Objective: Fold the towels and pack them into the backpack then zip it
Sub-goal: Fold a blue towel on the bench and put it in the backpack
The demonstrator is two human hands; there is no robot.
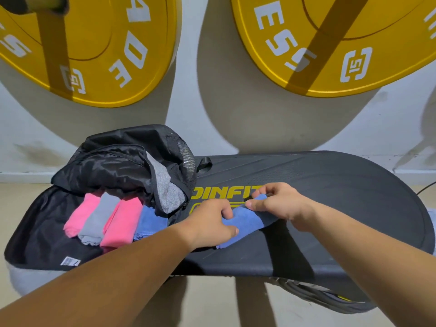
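A backpack (pixel 113 166) of shiny, crinkled black cloth, with a mesh pocket (pixel 184 152) and a matt heathered grey panel (pixel 162 182), lies on a matt black platform (pixel 330 197) with a finely dimpled, plastic-looking surface. The towels (pixel 243 223) are soft, matt, napped cloth. The yellow weight plates (pixel 94 43) look smooth and satiny.

towels (pixel 122 223) 5 | backpack (pixel 113 161) 1 | yellow plates (pixel 94 43) 2 | hands (pixel 212 223) 2

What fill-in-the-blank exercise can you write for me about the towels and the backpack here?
1. The left hand and right hand hold a towel coloured ____.
2. The open backpack contains ____ folded towels.
3. Between the left pink towel and the right pink towel lies a ____ one.
Missing words: blue; four; grey.
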